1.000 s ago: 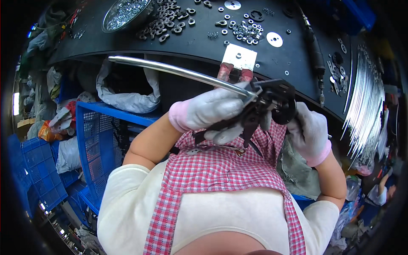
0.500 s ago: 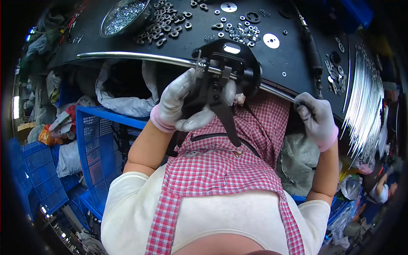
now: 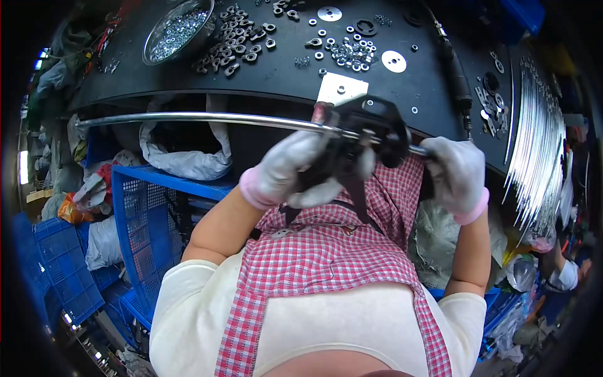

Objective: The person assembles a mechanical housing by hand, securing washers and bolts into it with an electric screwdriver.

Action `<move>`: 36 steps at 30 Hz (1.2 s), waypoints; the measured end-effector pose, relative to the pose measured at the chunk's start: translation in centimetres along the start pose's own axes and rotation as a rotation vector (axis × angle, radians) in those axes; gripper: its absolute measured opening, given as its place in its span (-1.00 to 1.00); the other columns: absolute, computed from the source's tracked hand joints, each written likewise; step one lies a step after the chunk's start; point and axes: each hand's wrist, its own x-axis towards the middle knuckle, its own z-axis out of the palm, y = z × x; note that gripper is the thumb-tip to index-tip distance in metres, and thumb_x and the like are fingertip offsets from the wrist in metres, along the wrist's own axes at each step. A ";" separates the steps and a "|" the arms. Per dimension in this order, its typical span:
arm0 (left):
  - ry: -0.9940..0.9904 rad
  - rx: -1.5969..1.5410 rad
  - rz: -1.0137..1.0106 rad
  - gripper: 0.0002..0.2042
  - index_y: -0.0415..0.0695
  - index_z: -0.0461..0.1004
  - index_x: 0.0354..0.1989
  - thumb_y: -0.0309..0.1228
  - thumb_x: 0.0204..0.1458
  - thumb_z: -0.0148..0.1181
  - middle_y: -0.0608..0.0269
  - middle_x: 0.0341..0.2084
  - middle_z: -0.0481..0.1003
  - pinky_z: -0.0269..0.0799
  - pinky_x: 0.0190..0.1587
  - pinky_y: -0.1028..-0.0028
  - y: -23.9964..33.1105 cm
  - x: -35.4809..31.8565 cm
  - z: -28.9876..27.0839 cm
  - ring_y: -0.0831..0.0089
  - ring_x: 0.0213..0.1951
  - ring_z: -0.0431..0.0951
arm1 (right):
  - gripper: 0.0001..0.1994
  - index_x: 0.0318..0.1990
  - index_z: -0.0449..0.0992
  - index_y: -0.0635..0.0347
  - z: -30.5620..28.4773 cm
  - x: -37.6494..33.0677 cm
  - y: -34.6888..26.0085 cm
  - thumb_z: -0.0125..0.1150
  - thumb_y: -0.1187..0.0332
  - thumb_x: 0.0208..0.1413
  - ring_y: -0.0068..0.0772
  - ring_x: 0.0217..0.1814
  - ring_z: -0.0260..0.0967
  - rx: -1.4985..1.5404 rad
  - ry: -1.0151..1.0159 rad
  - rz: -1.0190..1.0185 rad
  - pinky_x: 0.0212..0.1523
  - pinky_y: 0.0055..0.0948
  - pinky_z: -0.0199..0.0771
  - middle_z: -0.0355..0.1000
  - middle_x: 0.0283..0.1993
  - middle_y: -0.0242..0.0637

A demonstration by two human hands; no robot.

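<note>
Both hands wear whitish gloves with pink cuffs. My left hand (image 3: 292, 166) is closed around the black handle and trigger part of what looks like a caulking gun (image 3: 377, 129), held over my lap at the bench edge. A long shiny metal rod (image 3: 207, 117) runs through its body and sticks out far to the left. My right hand (image 3: 457, 176) is closed on the rod's short right end, close beside the round black end of the gun. Motion blurs the gun's middle, so its small parts are unclear.
On the black bench (image 3: 270, 88) lie a bowl of nuts (image 3: 179, 34), dark ring-ended parts (image 3: 235, 41), nuts (image 3: 352, 53), metal discs (image 3: 394, 61) and a white plate (image 3: 350, 87). A power screwdriver (image 3: 457, 75) and bundled rods (image 3: 537, 147) are to the right; a blue crate (image 3: 147, 213) stands left.
The gun has moved down and to the right, uncovering the white plate. More rod now sticks out left, its tip lower. My right hand has come closer to the gun.
</note>
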 end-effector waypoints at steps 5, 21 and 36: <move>-0.047 0.071 -0.048 -0.32 -0.30 0.24 0.10 0.12 0.08 0.01 0.14 -0.43 0.49 0.17 -0.79 0.72 -1.4 1.5 0.2 0.65 -0.78 0.30 | -0.79 -0.32 0.47 0.29 0.6 0.3 -0.6 0.25 0.33 -0.05 -0.35 -0.56 0.39 0.398 -0.045 0.210 -0.56 -0.44 0.30 0.39 -0.58 -0.26; -0.236 0.152 0.088 -0.23 -0.40 0.13 0.19 -0.02 -0.02 0.22 -0.09 -0.02 0.38 0.45 -0.59 0.60 -0.8 1.4 -1.1 0.40 -0.49 0.56 | -0.49 -0.23 0.45 0.40 5.2 -2.2 -2.0 0.16 -0.04 0.11 -0.78 -0.57 0.10 1.194 0.282 0.524 -0.56 -0.72 0.03 0.31 -0.52 -0.49; -0.258 -0.066 -0.031 -0.21 -0.44 0.01 0.22 0.10 0.11 -0.05 -0.30 -0.32 0.49 0.60 -0.41 0.35 -1.7 0.7 -0.2 0.09 -0.42 0.60 | -0.53 -0.28 0.45 0.32 4.7 -1.1 -2.9 -0.04 -0.02 0.23 -0.65 -0.62 0.19 0.701 0.315 0.257 -0.57 -0.59 0.19 0.29 -0.63 -0.37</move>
